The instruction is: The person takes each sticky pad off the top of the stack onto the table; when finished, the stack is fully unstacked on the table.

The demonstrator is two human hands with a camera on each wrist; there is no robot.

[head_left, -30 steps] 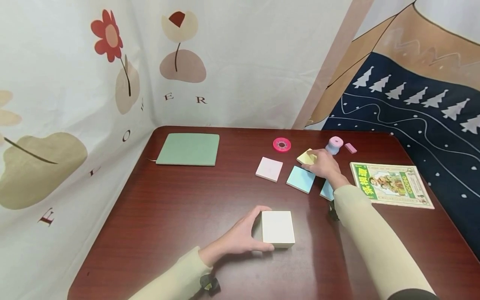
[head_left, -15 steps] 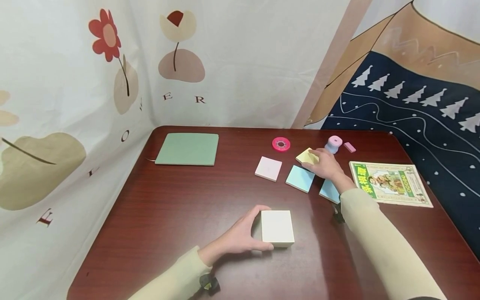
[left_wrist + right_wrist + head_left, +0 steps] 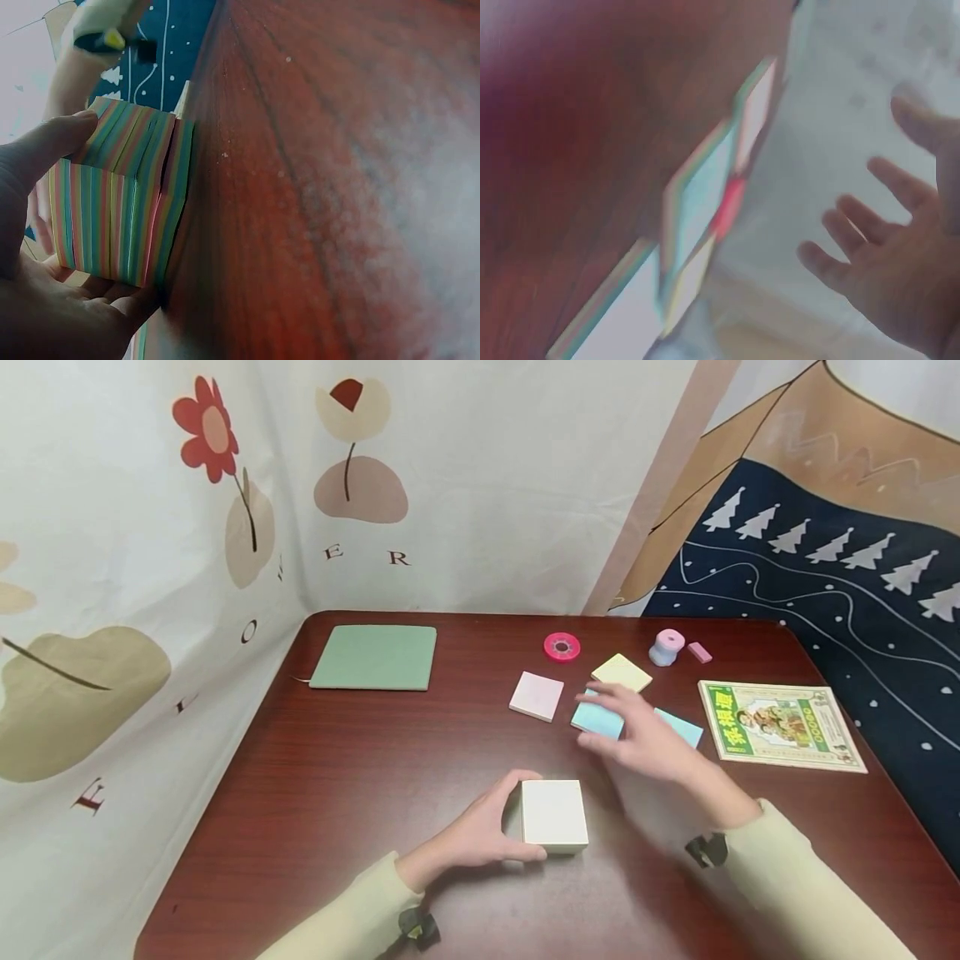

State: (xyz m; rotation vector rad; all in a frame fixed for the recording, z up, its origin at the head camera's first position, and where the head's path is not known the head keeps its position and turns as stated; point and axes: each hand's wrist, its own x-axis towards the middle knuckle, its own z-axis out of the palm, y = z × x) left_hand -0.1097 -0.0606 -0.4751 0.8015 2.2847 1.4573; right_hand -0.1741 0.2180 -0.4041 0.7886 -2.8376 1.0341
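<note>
My left hand (image 3: pixel 483 831) holds a square stack of sticky notes (image 3: pixel 553 814) on the table, thumb on the near side and fingers on the far side. In the left wrist view the stack's sides (image 3: pixel 105 217) show many coloured layers. My right hand (image 3: pixel 648 735), fingers spread and holding nothing, is above the table and partly covers a blue sticky note pad (image 3: pixel 596 720). A yellow pad (image 3: pixel 621 672) lies just behind it, a pink pad (image 3: pixel 537 696) to its left. Another blue pad (image 3: pixel 682 728) is partly hidden by the right hand.
At the back lie a pink-red ring-shaped item (image 3: pixel 562 647), a pink and blue spool-shaped item (image 3: pixel 667 647) and a small pink block (image 3: pixel 700 652). A green flat notebook-like item (image 3: pixel 375 657) is back left. An illustrated booklet (image 3: pixel 783 727) lies right. Printed curtains (image 3: pixel 480 485) border the table.
My right hand has left the yellow pad and come back toward me, its fingers now spread. The yellow pad stays at its spot. My left hand still holds the stack.
</note>
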